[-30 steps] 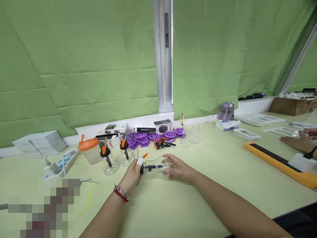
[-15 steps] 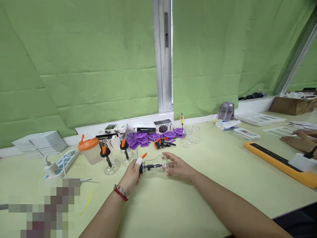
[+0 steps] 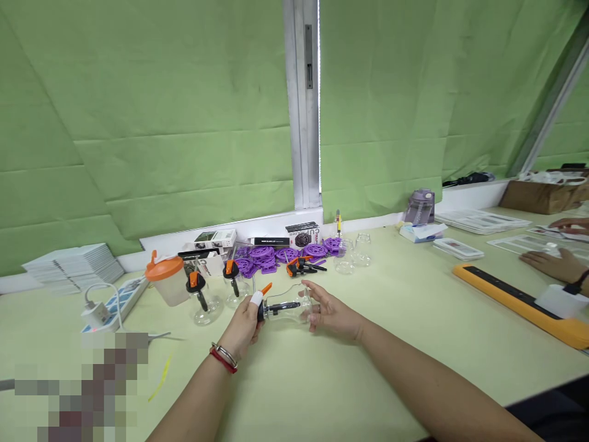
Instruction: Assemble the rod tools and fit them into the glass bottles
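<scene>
A clear glass bottle lies sideways in the air between my hands, a black tube-like part running inside it. My left hand is closed around its black lid, with an orange lever sticking up by the white-wrapped thumb. At the wide base, my right hand curls its fingers and thumb around the glass. Two similar bottles stand upright to the left, one nearer and one behind, both with black and orange lids. Loose black and orange lid parts lie beyond my hands.
Purple plastic pieces are heaped at the back beside small boxes and bare glass bottles. An orange-lidded cup and power strip stand left. Right are an orange-and-black bar and another person's hand.
The glass bottle and my hands have barely shifted; both hands keep their hold. On the far right, the other person's hands have moved apart over the papers.
</scene>
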### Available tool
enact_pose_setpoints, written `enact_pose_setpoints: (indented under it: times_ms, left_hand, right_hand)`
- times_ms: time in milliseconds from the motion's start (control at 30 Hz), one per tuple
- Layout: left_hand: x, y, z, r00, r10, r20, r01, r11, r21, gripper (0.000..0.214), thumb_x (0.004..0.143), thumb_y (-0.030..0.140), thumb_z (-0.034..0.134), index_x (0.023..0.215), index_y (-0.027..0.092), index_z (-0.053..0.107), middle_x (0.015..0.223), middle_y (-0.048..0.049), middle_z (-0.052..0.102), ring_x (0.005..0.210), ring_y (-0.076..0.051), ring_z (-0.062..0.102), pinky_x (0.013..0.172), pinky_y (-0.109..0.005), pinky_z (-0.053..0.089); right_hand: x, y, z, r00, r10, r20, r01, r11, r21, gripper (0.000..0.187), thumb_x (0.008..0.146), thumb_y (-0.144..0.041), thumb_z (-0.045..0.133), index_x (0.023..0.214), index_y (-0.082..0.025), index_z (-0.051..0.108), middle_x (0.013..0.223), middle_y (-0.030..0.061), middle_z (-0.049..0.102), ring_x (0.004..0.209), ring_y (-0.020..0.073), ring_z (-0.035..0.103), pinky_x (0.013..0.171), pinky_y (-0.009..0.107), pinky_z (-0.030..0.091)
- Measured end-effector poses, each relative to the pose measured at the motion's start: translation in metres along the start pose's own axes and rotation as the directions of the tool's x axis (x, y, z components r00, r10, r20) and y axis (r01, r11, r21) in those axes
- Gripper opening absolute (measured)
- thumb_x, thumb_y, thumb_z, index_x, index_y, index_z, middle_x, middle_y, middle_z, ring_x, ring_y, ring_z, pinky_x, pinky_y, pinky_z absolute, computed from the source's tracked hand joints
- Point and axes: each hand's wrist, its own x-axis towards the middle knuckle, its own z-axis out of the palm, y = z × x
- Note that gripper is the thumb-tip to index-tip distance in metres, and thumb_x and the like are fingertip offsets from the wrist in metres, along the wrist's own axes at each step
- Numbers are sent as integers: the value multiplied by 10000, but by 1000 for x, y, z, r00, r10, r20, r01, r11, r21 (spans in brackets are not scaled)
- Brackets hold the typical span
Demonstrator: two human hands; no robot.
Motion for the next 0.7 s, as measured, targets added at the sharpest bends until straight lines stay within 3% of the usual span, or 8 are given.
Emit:
enact_pose_setpoints:
  times_ms: [133,233,333,400,467,500,600,700]
  left_hand:
    - [-1,0,3,1000,27,-8,-27,1000,-1,431,827,622,349,893,205,434,520,86,358,392,-59,220,381,-191,140]
    - [0,-1,5,999,27,-27,-26,1000,15,408,836,603,356,895,208,439,528,85,343,396,-64,246,380,-189,141]
    - [1,-2,4,999,29,-32,-28,999,19,396,839,599,356,878,213,429,526,85,338,397,-68,252,373,-191,149]
    - [1,-1,4,999,22,-36,-22,1000,12,387,837,597,366,863,215,419,526,86,342,397,-65,243,374,-190,153]
    - [0,0,4,999,11,-37,-11,1000,4,388,836,598,365,859,214,418,525,87,346,398,-63,233,378,-188,150]
    - [-1,1,4,999,8,-36,-8,1000,0,392,835,600,362,861,214,420,524,87,346,397,-63,231,381,-188,148]
    - [-2,2,4,999,11,-30,-11,1000,-6,401,832,604,358,876,211,430,526,89,347,394,-61,231,386,-189,144]
    - [-1,1,4,999,18,-26,-18,1000,0,406,827,603,364,881,207,437,525,89,351,389,-58,230,385,-191,142]
  right_hand:
    - [4,5,-1,994,107,-33,-108,994,-30,661,776,-571,592,1312,-237,395,1028,95,564,648,142,635,466,225,459]
    - [6,8,-1,986,158,-49,-162,983,-87,606,826,-657,420,1099,-133,555,825,75,598,568,128,598,426,210,422]
    - [3,4,0,993,95,-69,-100,993,-70,584,832,-621,458,1186,-164,543,1124,138,560,750,138,613,605,266,509]
    - [0,1,1,997,55,-47,-57,998,-34,643,792,-525,604,1355,-297,392,1392,126,354,861,139,599,717,312,519]
    - [-2,-2,1,999,52,-15,-53,998,-22,841,723,-419,722,1411,-420,237,1470,93,217,852,130,602,705,315,518]
    - [-1,-2,1,998,62,-10,-63,998,-24,893,704,-398,742,1417,-435,206,1451,94,246,811,124,611,663,299,515]
    - [3,4,1,992,109,-57,-110,994,-23,775,770,-510,639,1424,-327,267,1153,97,520,632,101,598,497,227,444]
    - [8,12,2,984,150,-100,-153,988,-28,710,830,-658,416,1363,-190,396,803,49,578,502,93,524,406,204,358]
